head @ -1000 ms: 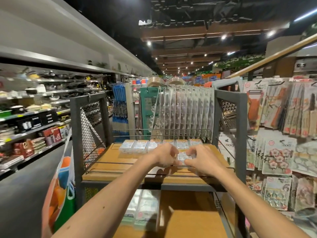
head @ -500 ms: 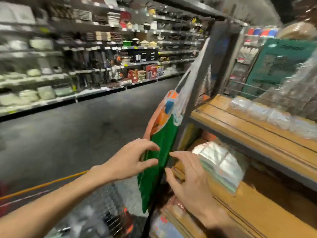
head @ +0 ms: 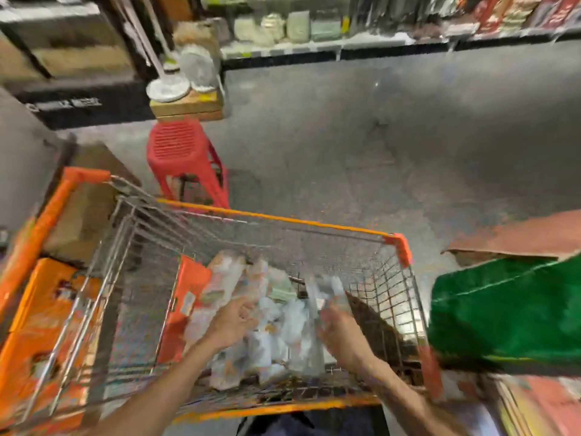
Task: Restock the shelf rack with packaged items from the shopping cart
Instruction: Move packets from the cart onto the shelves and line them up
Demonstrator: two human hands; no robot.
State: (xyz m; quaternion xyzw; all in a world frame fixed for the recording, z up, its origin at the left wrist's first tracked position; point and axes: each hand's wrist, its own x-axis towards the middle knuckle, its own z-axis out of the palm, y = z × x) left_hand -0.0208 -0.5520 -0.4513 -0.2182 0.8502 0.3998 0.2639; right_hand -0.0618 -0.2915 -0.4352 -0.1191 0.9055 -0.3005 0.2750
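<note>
Inside the shopping cart, both hands reach over the heaped packaged items: the pick-up step. The left hand has its grip apart and empty; the right hand is too blurred to tell. Next, I judge, they must close on packets and lift them out.
</note>
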